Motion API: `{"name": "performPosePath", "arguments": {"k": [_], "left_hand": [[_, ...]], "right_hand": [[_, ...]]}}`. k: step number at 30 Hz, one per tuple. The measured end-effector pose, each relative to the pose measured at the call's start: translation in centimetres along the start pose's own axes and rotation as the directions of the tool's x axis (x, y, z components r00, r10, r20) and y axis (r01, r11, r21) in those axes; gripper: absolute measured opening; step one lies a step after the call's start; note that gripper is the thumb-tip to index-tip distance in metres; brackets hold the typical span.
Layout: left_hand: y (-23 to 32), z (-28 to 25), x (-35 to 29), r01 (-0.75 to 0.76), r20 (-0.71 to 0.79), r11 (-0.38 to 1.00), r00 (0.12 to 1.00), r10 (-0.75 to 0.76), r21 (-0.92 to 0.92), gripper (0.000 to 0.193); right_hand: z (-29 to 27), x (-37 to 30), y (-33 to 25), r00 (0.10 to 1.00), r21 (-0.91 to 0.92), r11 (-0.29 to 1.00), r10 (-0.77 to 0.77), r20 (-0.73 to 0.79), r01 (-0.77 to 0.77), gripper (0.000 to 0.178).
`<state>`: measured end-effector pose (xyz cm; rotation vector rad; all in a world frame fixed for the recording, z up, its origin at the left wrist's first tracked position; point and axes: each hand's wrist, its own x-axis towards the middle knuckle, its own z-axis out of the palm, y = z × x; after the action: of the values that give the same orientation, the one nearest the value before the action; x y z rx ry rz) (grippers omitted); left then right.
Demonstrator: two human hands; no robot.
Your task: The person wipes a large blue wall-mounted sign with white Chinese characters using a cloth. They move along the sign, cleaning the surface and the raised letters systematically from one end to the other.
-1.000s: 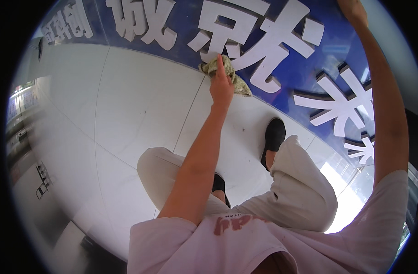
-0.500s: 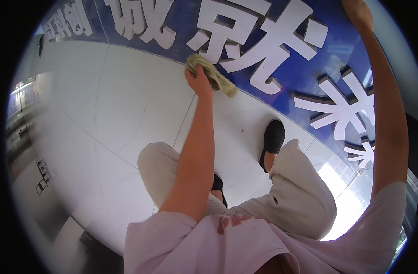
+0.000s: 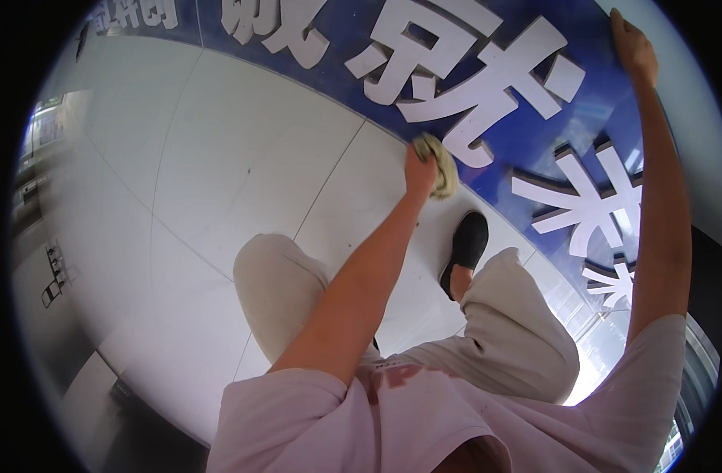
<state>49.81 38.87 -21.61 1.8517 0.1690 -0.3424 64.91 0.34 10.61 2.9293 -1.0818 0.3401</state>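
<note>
My left hand [image 3: 418,172] is closed round a crumpled yellow-green cloth [image 3: 444,175], at the lower edge of a blue sign board [image 3: 509,177]. The board carries large raised white characters [image 3: 455,102], and the cloth is just below one of them. At the upper right, my right arm reaches out and my right hand [image 3: 635,54] rests along the far edge of the board, with its fingers stretched out and no loose object in them. Part of that hand's underside is hidden.
Pale floor tiles [image 3: 243,158] with dark joints lie beside the board. My black shoe [image 3: 469,240] stands close to the board's lower edge, below my bent knees in beige trousers [image 3: 519,331]. Blurred dark and pale furnishings [image 3: 42,205] line the far left.
My left hand has moved to the right and nearer along the board's lower edge with the cloth, which now looks more bunched. My right hand stays at the board's far edge.
</note>
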Motion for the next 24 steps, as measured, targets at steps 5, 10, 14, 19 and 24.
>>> {"name": "performPosePath", "arguments": {"k": [5,10,14,19,24], "left_hand": [[0.6,0.2,-1.4,0.528,-0.085,0.592,0.698,-0.711,-0.609,0.056],[5.8,-0.5,2.6,0.407,-0.084,0.765,0.856,-0.510,-0.500,0.043],[9.4,2.2,0.7,0.198,-0.049,0.977,0.980,-0.194,0.077,0.031],[11.7,1.5,-0.9,-0.301,0.055,0.883,0.952,0.302,0.360,0.023],[11.3,0.3,-0.9,-0.442,0.133,0.832,0.896,0.423,0.335,0.027]], "right_hand": [[-0.5,-1.2,-0.6,0.993,0.070,0.994,-0.083,-0.085,0.089,0.055],[-3.2,-4.7,-4.4,0.991,0.193,0.975,-0.092,-0.100,0.110,0.052],[-1.0,-2.3,-1.5,0.984,0.096,0.990,-0.084,-0.160,0.100,0.054],[-1.1,-2.6,-2.2,0.980,0.111,0.985,-0.116,-0.162,0.134,0.054],[-0.9,-2.9,-2.0,0.970,0.102,0.985,-0.116,-0.215,0.140,0.053]]}}
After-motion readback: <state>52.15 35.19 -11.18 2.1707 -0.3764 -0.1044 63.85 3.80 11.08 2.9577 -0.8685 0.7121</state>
